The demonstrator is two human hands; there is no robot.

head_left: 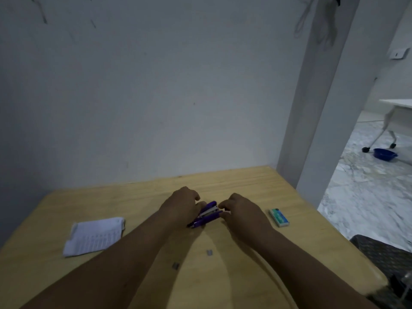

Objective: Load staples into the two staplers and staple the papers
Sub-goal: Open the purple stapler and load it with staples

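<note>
A purple stapler (206,215) lies opened on the wooden table (245,181), its metal staple channel showing. My left hand (182,205) grips its left side with curled fingers. My right hand (242,211) pinches its right end. A folded stack of printed papers (94,236) lies at the left. A green staple box (278,217) rests at the right. Two short staple strips (209,253) (176,265) lie near the front between my forearms. A second stapler is not in view.
A white wall stands close behind the table, and a pillar (312,108) rises at its back right corner. The table's right edge drops to a marble floor. A dark patterned seat (388,250) sits at the lower right.
</note>
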